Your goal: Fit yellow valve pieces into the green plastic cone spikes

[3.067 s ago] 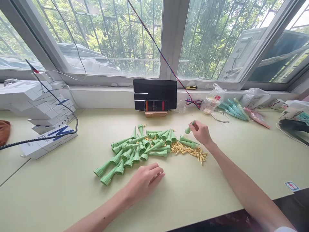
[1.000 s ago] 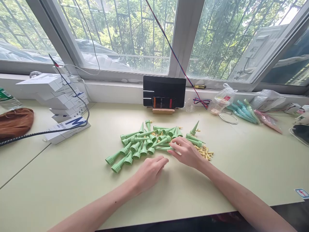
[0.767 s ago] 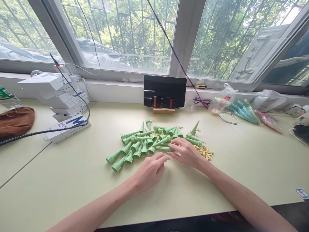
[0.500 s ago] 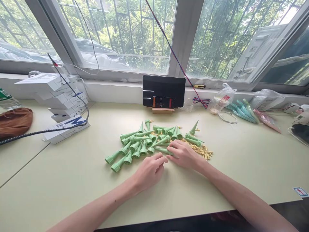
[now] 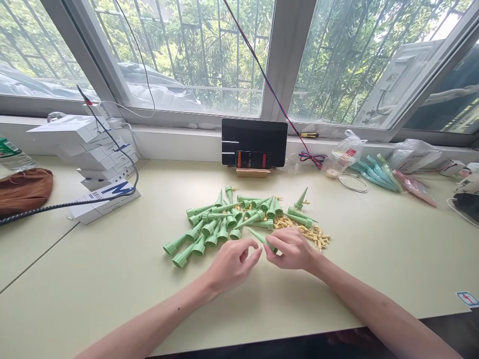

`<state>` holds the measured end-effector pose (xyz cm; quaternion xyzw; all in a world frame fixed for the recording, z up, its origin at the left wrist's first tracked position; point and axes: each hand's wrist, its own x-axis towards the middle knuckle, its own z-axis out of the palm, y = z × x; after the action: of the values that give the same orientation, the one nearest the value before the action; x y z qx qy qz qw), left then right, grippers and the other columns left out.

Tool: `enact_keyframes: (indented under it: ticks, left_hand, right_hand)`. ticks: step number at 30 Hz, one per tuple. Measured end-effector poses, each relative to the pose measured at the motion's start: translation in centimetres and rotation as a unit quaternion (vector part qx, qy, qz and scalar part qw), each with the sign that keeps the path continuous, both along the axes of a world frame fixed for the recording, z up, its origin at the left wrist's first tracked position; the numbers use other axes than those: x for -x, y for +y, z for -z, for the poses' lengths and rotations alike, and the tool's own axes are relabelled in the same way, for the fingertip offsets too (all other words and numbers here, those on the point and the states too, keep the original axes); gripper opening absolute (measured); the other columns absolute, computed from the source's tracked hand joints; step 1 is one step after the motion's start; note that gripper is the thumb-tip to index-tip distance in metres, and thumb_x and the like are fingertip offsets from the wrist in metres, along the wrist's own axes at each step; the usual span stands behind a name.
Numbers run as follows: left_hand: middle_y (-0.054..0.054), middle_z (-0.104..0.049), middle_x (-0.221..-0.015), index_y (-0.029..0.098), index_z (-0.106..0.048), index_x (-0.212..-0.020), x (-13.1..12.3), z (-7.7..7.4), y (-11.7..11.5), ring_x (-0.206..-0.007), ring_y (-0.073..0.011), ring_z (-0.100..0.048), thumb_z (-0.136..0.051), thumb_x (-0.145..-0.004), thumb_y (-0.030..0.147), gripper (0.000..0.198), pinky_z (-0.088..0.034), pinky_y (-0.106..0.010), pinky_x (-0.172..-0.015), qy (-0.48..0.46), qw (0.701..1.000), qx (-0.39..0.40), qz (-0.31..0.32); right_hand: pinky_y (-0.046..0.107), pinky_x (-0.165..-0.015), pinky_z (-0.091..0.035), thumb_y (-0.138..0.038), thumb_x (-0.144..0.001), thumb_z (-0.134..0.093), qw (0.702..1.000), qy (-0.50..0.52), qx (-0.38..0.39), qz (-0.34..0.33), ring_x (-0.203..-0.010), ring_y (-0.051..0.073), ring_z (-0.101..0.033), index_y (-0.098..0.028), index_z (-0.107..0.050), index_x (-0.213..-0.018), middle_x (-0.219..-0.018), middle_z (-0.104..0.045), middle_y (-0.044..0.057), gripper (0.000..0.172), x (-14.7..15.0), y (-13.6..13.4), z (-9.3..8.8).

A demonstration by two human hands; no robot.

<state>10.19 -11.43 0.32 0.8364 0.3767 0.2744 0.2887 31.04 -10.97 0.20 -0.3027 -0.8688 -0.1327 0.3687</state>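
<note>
In my right hand (image 5: 294, 248) is a green plastic watering spike (image 5: 258, 235), gripped near its wide end. Its pointed tip slants up and left, and my palm and fingers hide part of the wide end. My left hand (image 5: 235, 262) is just to the left, thumb and forefinger curled toward each other in a pinch; whether something small sits between them I cannot make out. Beyond both hands lies a loose pile of green watering spikes (image 5: 210, 227), many with open ribbed ends facing me. Small yellow plastic pieces (image 5: 318, 235) are heaped beside my right hand.
A phone (image 5: 254, 159) leans on a dark tablet (image 5: 254, 134) at the back. White boxes (image 5: 101, 154) with a black cable (image 5: 112, 197) are stacked left, near a brown cloth pouch (image 5: 26, 192). Plastic bags (image 5: 346, 152) and a white cord (image 5: 354, 183) lie at the back right.
My right hand has lifted the watering spike off the table and drawn it toward me, its tip now tilted up. My left thumb and forefinger have shifted slightly, with a loop visible between them.
</note>
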Motion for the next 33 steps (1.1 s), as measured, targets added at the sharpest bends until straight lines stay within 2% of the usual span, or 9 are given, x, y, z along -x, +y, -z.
enact_keyframes:
  ticks: [3,5,12,16,21,26,30,33]
  left_hand:
    - [0.006,-0.032,-0.055,0.017,-0.047,-0.065,0.0,0.0,0.1,-0.051,-0.0097,-0.030,-0.036,-0.100,0.037,0.043,-0.026,-0.025,-0.054,-0.039,0.998,0.041,-0.004]
    - [0.004,-0.038,-0.056,0.017,-0.042,-0.062,-0.1,0.0,0.1,-0.053,-0.0100,-0.034,-0.028,-0.102,0.039,0.048,-0.028,-0.025,-0.056,-0.075,0.995,0.070,-0.004]
    - [0.003,-0.046,-0.052,0.016,-0.051,-0.066,-0.2,0.2,0.0,-0.049,-0.0103,-0.043,-0.036,-0.100,0.048,0.048,-0.038,-0.024,-0.054,-0.143,0.976,0.165,-0.018]
    - [0.003,-0.050,-0.060,0.016,-0.053,-0.075,-0.2,0.1,0.1,-0.044,-0.0079,-0.045,-0.038,-0.100,0.047,0.043,-0.040,-0.022,-0.047,-0.178,0.961,0.211,-0.018]
    - [0.000,-0.051,-0.079,0.018,-0.055,-0.086,-0.5,-0.6,0.1,-0.059,-0.0109,-0.055,-0.041,-0.099,0.047,0.034,-0.048,-0.021,-0.043,-0.255,0.929,0.266,0.009]
    - [0.001,-0.052,-0.077,0.017,-0.055,-0.089,-0.7,-1.0,0.2,-0.056,-0.0113,-0.058,-0.043,-0.099,0.045,0.032,-0.052,-0.023,-0.042,-0.281,0.914,0.293,0.024]
    - [0.001,-0.053,-0.077,0.018,-0.054,-0.098,-0.7,-1.1,0.3,-0.058,-0.0135,-0.062,-0.045,-0.098,0.045,0.028,-0.056,-0.027,-0.046,-0.306,0.892,0.332,0.021]
    - [0.002,-0.053,-0.074,0.019,-0.051,-0.101,-0.7,-1.2,0.3,-0.056,-0.0142,-0.062,-0.047,-0.097,0.045,0.027,-0.054,-0.025,-0.042,-0.321,0.875,0.362,0.010]
  right_hand:
    - [0.025,-0.045,-0.037,-0.016,-0.088,-0.056,0.997,0.061,-0.036,-0.031,-0.048,0.010,-0.048,-0.020,-0.057,-0.088,-0.060,-0.057,-0.003,0.005,0.6,-0.6,0.1]
    - [0.024,-0.047,-0.041,-0.020,-0.089,-0.060,0.996,0.076,-0.026,-0.042,-0.053,0.011,-0.054,-0.020,-0.056,-0.099,-0.067,-0.062,-0.001,0.010,0.9,-0.9,0.4]
    - [0.025,-0.058,-0.049,-0.040,-0.092,-0.064,0.992,0.085,0.068,-0.065,-0.065,0.014,-0.062,-0.019,-0.052,-0.115,-0.084,-0.068,0.004,0.033,1.4,-1.1,0.8]
    - [0.028,-0.065,-0.053,-0.049,-0.092,-0.060,0.987,0.105,0.097,-0.079,-0.073,0.017,-0.063,-0.019,-0.050,-0.118,-0.086,-0.067,0.006,0.041,1.6,-1.2,0.4]
    - [0.029,-0.069,-0.056,-0.036,-0.098,-0.055,0.974,0.121,0.166,-0.098,-0.076,0.016,-0.063,-0.022,-0.045,-0.127,-0.088,-0.063,0.004,0.034,1.7,-1.3,0.6]
    - [0.031,-0.073,-0.057,-0.029,-0.098,-0.056,0.966,0.128,0.208,-0.090,-0.079,0.016,-0.063,-0.024,-0.045,-0.133,-0.095,-0.062,0.005,0.037,1.5,-1.2,1.1]
    - [0.031,-0.074,-0.057,-0.028,-0.098,-0.055,0.959,0.125,0.237,-0.091,-0.082,0.016,-0.062,-0.026,-0.043,-0.140,-0.106,-0.060,0.008,0.044,1.4,-1.1,0.9]
    - [0.034,-0.076,-0.057,-0.028,-0.098,-0.053,0.955,0.121,0.259,-0.076,-0.085,0.017,-0.061,-0.028,-0.042,-0.143,-0.114,-0.057,0.010,0.045,1.4,-1.0,0.6]
